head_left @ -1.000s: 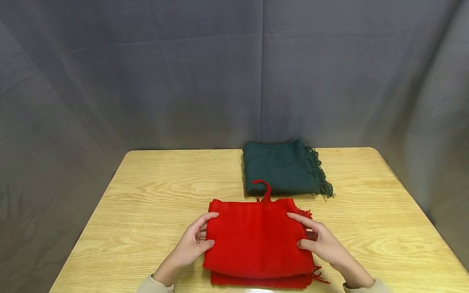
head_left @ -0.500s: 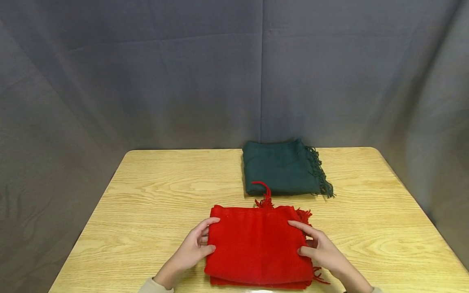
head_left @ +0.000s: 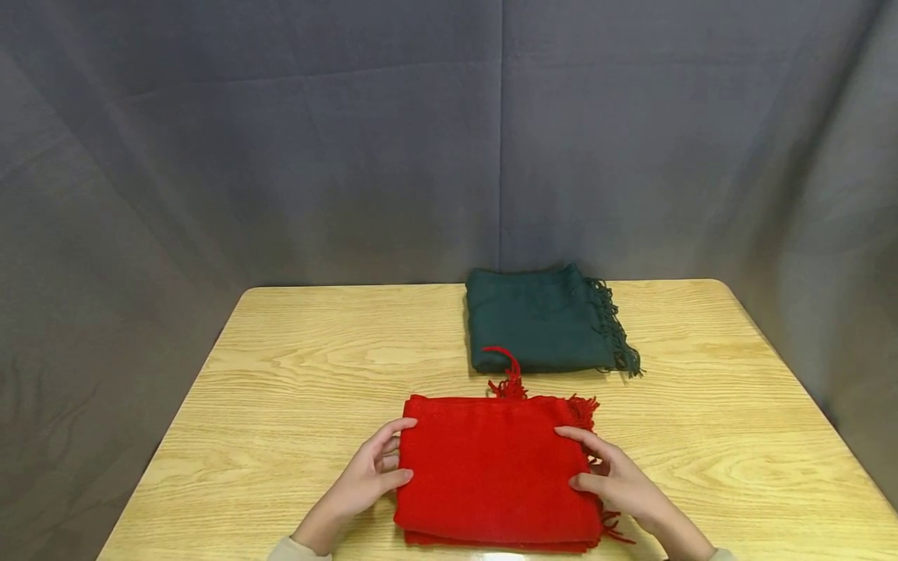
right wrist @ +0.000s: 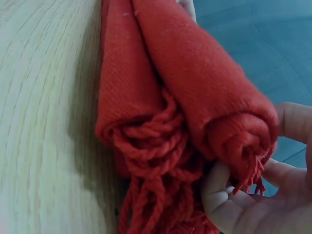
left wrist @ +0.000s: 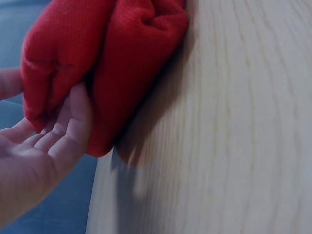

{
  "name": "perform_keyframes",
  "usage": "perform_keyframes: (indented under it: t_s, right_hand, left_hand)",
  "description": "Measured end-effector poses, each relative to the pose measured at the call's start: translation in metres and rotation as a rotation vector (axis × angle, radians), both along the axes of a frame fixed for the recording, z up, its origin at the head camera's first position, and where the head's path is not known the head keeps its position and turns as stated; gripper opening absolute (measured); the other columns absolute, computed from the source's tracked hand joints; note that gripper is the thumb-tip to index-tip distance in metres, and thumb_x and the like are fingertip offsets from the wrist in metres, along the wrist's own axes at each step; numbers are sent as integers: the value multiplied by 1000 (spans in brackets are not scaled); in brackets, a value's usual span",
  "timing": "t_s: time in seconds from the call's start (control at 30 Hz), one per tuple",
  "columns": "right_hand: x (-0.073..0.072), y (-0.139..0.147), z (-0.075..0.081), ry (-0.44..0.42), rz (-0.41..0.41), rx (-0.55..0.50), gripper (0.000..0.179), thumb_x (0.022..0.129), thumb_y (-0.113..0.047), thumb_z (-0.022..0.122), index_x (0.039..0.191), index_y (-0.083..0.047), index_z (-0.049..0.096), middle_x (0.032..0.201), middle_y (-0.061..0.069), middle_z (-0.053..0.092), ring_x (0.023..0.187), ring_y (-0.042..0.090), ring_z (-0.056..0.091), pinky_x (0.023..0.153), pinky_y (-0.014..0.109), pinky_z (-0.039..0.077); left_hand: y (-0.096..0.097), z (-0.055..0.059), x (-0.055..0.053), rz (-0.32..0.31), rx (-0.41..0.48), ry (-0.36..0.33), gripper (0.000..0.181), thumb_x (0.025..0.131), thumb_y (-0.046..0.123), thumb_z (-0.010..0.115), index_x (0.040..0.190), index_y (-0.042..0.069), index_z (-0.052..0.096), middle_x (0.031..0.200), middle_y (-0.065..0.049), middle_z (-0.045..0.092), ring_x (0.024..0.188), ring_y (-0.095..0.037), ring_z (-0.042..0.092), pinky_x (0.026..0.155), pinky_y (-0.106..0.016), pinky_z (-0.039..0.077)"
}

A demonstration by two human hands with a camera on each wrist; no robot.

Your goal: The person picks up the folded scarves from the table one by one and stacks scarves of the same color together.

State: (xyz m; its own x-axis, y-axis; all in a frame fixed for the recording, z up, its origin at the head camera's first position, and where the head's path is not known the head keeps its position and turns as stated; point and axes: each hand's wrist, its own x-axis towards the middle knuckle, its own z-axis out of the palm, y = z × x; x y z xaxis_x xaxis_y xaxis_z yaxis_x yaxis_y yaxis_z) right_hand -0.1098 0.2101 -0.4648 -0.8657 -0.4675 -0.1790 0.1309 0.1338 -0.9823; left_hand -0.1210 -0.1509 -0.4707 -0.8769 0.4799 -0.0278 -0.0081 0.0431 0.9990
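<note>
A folded red scarf (head_left: 498,471) with twisted fringe lies at the table's near edge, between my hands. At its left end my left hand (head_left: 366,477) holds the upper fold, thumb and index finger on top. The left wrist view shows that hand's other fingers tucked under the fold, above the lower layer of the scarf (left wrist: 136,63). My right hand (head_left: 623,479) grips the right end likewise. In the right wrist view its fingers curl beneath the rolled upper layer of the scarf (right wrist: 200,73), whose fringe hangs beside them.
Behind the red scarf, a folded dark green scarf (head_left: 536,323) lies near the back edge, its fringe to the right. One red fringe strand reaches up to its front edge. The wooden table (head_left: 295,389) ends at a grey curtain (head_left: 379,156).
Both hands have brought the upper fold of the red scarf slightly down and nearer, so less of the layer beneath shows in front and more fringe shows behind. The green scarf has stayed put.
</note>
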Motion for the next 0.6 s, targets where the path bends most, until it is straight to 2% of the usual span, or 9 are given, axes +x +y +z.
perform_keyframes:
  t_s: [0.17, 0.23, 0.37, 0.43, 0.5, 0.6]
  right_hand:
    - [0, 0, -1, -4, -10, 3, 61, 84, 4, 54, 139, -1, 29, 110, 21, 40, 71, 21, 60, 63, 35, 52]
    - [1, -1, 0, -14, -29, 8, 63, 83, 4, 54, 140, -2, 28, 112, 22, 40, 76, 24, 61, 64, 37, 52]
    - [2, -3, 2, 35, -95, 89, 70, 80, 2, 60, 141, -8, 27, 121, 23, 39, 92, 27, 54, 68, 36, 52]
    - [3, -3, 2, 69, -132, 132, 74, 78, 1, 64, 141, -10, 26, 124, 22, 39, 95, 27, 51, 69, 34, 51]
    - [4, -3, 2, 98, -162, 181, 80, 76, -1, 67, 142, -11, 23, 118, 22, 42, 89, 26, 51, 67, 32, 49]
    - [4, -2, 4, 92, -213, 251, 87, 75, -7, 72, 143, -13, 18, 111, 20, 43, 81, 23, 51, 65, 29, 47]
  left_hand:
    - [0, -2, 1, 16, 8, -31, 61, 82, -7, 57, 136, -1, 29, 100, -12, 48, 75, -13, 54, 66, -23, 46]
    - [0, -3, 1, 23, 11, -42, 62, 82, -6, 57, 137, 0, 29, 101, -12, 47, 71, -12, 52, 63, -22, 45]
    - [-2, -4, 1, 31, 30, -47, 64, 82, -6, 58, 138, 0, 27, 103, -13, 44, 64, -9, 49, 60, -20, 44]
    - [-2, -5, 2, 41, 40, -51, 66, 82, -5, 58, 139, 1, 26, 106, -16, 44, 66, -10, 52, 60, -21, 46]
    - [-3, -5, 2, 52, 50, -47, 68, 82, -4, 59, 140, 3, 25, 111, -20, 45, 73, -13, 56, 63, -24, 48]
    - [-5, -6, 3, 63, 50, -24, 70, 82, -2, 61, 141, 6, 24, 116, -25, 44, 85, -17, 59, 67, -29, 51]
